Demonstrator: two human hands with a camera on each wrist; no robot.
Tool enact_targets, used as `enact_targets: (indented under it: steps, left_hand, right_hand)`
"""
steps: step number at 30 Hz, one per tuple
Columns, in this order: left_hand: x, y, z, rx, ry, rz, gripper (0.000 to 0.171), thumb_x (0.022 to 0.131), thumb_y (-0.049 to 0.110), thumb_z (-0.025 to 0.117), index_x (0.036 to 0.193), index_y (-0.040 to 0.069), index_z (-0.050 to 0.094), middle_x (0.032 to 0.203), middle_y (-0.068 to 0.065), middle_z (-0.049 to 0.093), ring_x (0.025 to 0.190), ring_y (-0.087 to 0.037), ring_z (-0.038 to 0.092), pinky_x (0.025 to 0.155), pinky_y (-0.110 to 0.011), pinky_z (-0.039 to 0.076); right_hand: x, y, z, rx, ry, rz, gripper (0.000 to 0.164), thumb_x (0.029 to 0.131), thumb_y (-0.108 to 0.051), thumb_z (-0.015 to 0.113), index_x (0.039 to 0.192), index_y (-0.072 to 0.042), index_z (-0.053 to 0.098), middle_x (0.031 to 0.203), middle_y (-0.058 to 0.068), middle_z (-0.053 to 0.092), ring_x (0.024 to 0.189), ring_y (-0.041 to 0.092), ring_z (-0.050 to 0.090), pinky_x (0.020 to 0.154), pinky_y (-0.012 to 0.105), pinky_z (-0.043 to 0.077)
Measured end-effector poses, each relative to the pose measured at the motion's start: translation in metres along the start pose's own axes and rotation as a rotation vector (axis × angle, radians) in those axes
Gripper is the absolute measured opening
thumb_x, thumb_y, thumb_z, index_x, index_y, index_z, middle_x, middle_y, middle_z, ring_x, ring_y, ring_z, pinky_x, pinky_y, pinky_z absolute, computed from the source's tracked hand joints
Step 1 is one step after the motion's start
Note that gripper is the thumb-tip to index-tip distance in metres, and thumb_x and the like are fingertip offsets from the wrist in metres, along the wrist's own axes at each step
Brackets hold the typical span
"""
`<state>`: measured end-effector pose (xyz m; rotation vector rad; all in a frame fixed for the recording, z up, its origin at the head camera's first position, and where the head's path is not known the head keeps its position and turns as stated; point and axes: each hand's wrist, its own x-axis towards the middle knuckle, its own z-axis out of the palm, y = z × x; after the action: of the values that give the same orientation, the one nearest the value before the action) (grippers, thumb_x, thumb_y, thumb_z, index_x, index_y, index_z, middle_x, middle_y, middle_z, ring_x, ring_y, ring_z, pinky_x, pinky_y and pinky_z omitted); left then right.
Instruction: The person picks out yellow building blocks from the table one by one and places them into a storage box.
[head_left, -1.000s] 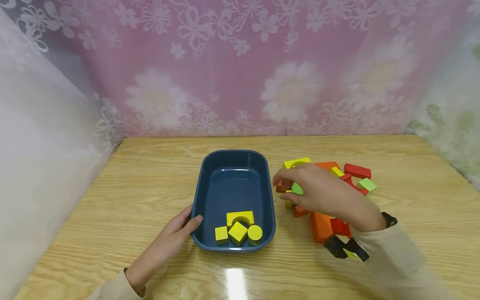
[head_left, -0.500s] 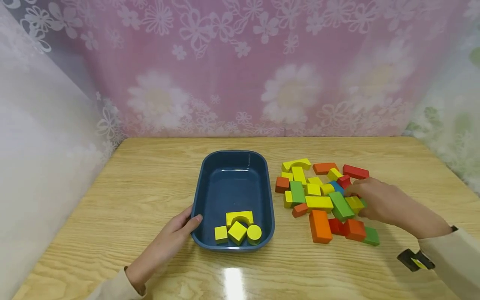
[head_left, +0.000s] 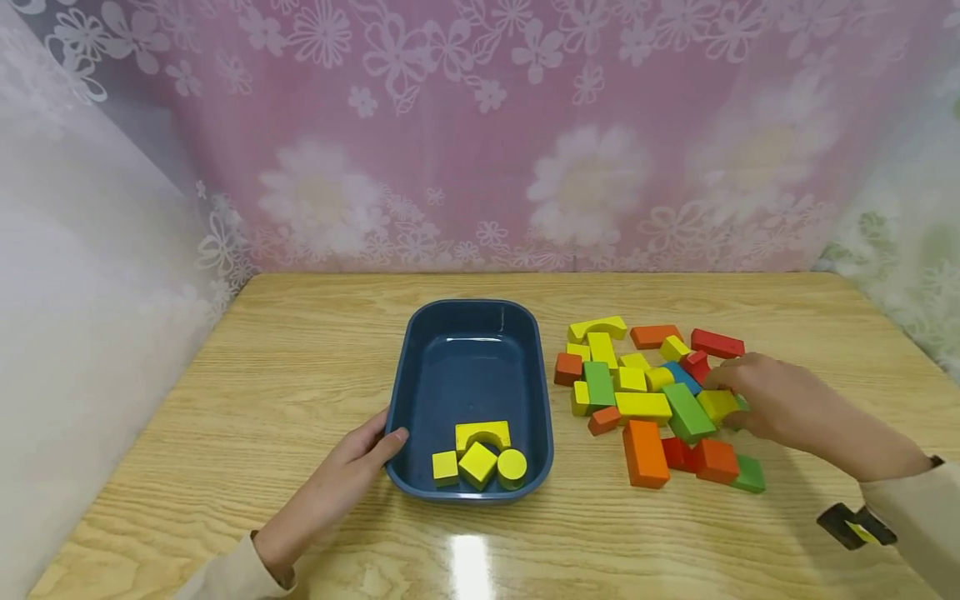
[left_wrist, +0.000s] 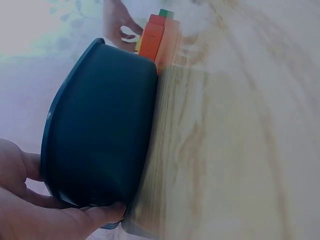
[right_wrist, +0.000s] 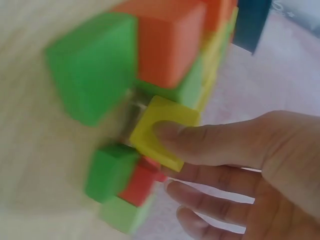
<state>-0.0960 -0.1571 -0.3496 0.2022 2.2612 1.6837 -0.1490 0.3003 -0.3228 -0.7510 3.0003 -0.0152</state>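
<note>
A dark blue plastic tub (head_left: 467, 375) sits on the table, with several yellow blocks, among them an arch block (head_left: 482, 432) and a cylinder (head_left: 512, 467), at its near end. My left hand (head_left: 337, 479) grips the tub's near left side, thumb over the rim; the left wrist view shows fingers around the tub's wall (left_wrist: 100, 120). At the right of a loose pile, my right hand (head_left: 795, 408) pinches a yellow block (right_wrist: 170, 108) between thumb and fingers. In the head view, that yellow block (head_left: 716, 406) lies beside a green block (head_left: 687, 414).
Red, orange, green, blue and yellow blocks lie spread to the right of the tub, including a yellow arch (head_left: 597, 327), an orange block (head_left: 646, 454) and a red bar (head_left: 717, 343). The wooden table (head_left: 315, 333) meets a floral curtain (head_left: 450, 167) at the back.
My right hand has moved right, from the pile's left side to the yellow block on its right, and now pinches it. The left hand stays on the tub.
</note>
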Motion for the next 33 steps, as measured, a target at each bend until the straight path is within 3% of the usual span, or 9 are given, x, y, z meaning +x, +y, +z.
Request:
enact_targets:
  steps: [5,8,15,21,26,33]
  left_hand:
    - [0.0,0.001,-0.001,0.002,0.006,-0.002,0.053,0.104,0.016,0.041,0.152,0.004,0.023,0.156,-0.016,0.027,0.141,-0.032,0.03,0.111,-0.049,0.034]
    - [0.0,0.0,-0.001,-0.012,0.008,-0.003,0.052,0.104,0.016,0.041,0.152,0.004,0.024,0.155,-0.015,0.029,0.141,-0.031,0.031,0.111,-0.048,0.033]
    - [0.0,0.0,0.001,-0.01,0.023,-0.005,0.053,0.103,0.018,0.043,0.151,0.002,0.026,0.153,-0.017,0.032,0.14,-0.031,0.032,0.112,-0.048,0.032]
    - [0.001,0.0,0.001,-0.007,0.028,-0.003,0.053,0.104,0.018,0.041,0.152,0.004,0.024,0.156,-0.014,0.028,0.142,-0.03,0.028,0.113,-0.049,0.03]
    - [0.001,0.0,0.001,-0.017,0.036,-0.03,0.053,0.104,0.016,0.041,0.152,0.005,0.025,0.156,-0.013,0.028,0.143,-0.029,0.028,0.113,-0.05,0.029]
    - [0.0,0.0,0.0,-0.019,0.033,-0.025,0.052,0.104,0.016,0.041,0.152,0.004,0.026,0.154,-0.016,0.031,0.139,-0.033,0.035,0.11,-0.048,0.035]
  right_hand:
    - [0.007,-0.004,-0.02,-0.004,0.043,0.037,0.04,0.066,-0.013,0.088,0.1,-0.002,0.07,0.095,0.009,0.069,0.08,0.026,0.063,0.06,0.04,0.055]
    - [0.019,-0.016,-0.03,0.014,0.077,0.036,0.039,0.071,-0.017,0.085,0.104,-0.002,0.069,0.098,0.009,0.068,0.082,0.026,0.063,0.063,0.041,0.055]
    - [0.053,-0.061,-0.039,0.045,0.147,-0.058,0.035,0.079,-0.016,0.079,0.106,0.001,0.065,0.097,0.009,0.064,0.074,0.017,0.059,0.063,0.036,0.054]
    - [0.089,-0.105,-0.045,0.101,0.207,-0.154,0.037,0.083,-0.015,0.076,0.112,0.003,0.062,0.098,0.01,0.062,0.081,0.022,0.061,0.073,0.036,0.056]
    - [0.118,-0.146,-0.035,0.181,0.137,-0.237,0.041,0.085,-0.021,0.074,0.118,0.0,0.063,0.108,0.01,0.064,0.089,0.02,0.061,0.078,0.031,0.056]
    - [0.145,-0.198,-0.015,0.156,-0.029,-0.339,0.039,0.086,-0.029,0.073,0.117,-0.007,0.067,0.108,0.004,0.067,0.09,0.013,0.059,0.083,0.027,0.054]
